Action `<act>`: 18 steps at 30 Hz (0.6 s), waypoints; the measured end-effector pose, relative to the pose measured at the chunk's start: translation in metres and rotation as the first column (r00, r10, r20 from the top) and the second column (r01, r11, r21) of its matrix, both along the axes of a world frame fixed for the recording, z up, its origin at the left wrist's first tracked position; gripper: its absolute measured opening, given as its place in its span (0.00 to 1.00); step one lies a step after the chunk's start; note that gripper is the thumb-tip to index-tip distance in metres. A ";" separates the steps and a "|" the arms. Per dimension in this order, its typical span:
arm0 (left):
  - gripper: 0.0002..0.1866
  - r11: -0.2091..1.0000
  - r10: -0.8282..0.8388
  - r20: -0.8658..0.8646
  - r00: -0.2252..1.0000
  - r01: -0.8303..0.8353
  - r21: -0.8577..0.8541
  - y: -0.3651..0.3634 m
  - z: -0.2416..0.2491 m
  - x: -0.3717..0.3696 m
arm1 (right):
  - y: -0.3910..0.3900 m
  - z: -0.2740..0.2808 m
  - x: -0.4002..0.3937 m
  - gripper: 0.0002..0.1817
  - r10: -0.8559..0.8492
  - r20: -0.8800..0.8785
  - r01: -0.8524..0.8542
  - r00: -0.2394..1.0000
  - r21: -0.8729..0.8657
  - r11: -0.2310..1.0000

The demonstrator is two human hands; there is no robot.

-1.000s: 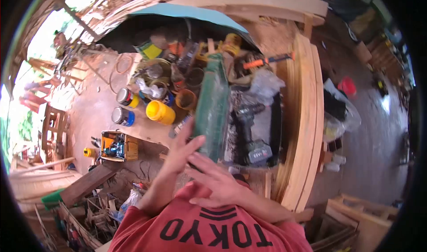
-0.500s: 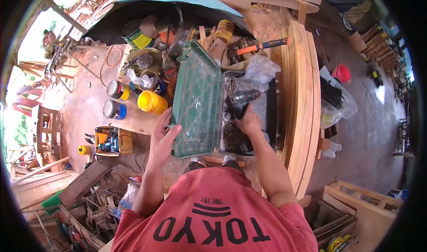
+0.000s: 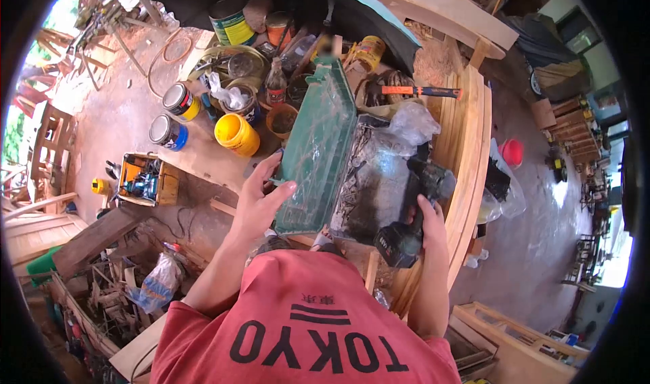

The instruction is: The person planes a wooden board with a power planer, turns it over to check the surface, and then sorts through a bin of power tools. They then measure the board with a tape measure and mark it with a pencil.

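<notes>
My left hand [image 3: 265, 198] grips the lower left edge of a green plastic lid [image 3: 315, 154], which stands raised and open. In my right hand [image 3: 430, 225] is a black cordless drill [image 3: 409, 218], held by its handle over the right edge of the open case. The case bottom [image 3: 379, 191] is grey and dusty, with small dark bits along its left side. A crumpled clear plastic bag [image 3: 413, 123] lies at its far end. Beyond the case rests a hammer [image 3: 420, 91] with an orange and black handle.
Long wooden boards [image 3: 467, 181] run along the right. To the left stand a yellow bucket [image 3: 237, 135], two paint cans [image 3: 168, 132] and a glass bottle [image 3: 275, 82]. A box of tools [image 3: 147, 181] sits lower left. A pink bucket [image 3: 511, 152] is far right.
My right hand has lifted the drill out of the case and brought it nearer, to the right. The head view has shifted and turned. My left hand stays on the lid.
</notes>
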State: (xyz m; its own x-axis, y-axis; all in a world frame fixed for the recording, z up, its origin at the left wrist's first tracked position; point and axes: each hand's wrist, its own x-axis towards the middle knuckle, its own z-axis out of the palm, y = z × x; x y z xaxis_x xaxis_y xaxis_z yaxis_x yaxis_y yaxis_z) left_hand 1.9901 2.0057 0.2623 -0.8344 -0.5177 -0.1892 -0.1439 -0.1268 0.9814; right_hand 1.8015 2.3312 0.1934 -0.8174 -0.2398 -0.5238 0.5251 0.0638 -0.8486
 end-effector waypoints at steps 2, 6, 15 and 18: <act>0.36 0.999 -0.005 0.008 1.000 0.005 -0.042 -0.001 -0.006 0.001 | 0.000 0.006 0.008 0.13 0.058 -0.038 -0.056 0.998 0.051 0.997; 0.35 0.999 -0.015 0.003 1.000 0.015 -0.042 -0.002 -0.003 -0.001 | -0.015 0.009 0.008 0.15 0.266 -0.208 -0.212 0.941 0.250 0.945; 0.37 0.999 -0.010 0.029 1.000 0.011 -0.032 -0.002 0.004 -0.001 | -0.112 -0.021 0.006 0.30 0.781 -0.070 -0.246 0.621 0.928 0.279; 0.38 0.996 -0.034 0.009 0.999 0.035 -0.078 -0.004 -0.004 0.001 | -0.124 -0.057 0.003 0.34 0.763 -0.049 -0.215 0.645 0.946 0.242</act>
State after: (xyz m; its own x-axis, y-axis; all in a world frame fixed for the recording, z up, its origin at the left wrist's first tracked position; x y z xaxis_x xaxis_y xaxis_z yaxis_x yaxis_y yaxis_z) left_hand 1.9912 2.0016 0.2586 -0.8509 -0.5019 -0.1555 -0.1539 -0.0450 0.9871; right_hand 1.8046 2.2067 0.1366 -0.8599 -0.3671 -0.3548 -0.2972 0.9250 -0.2368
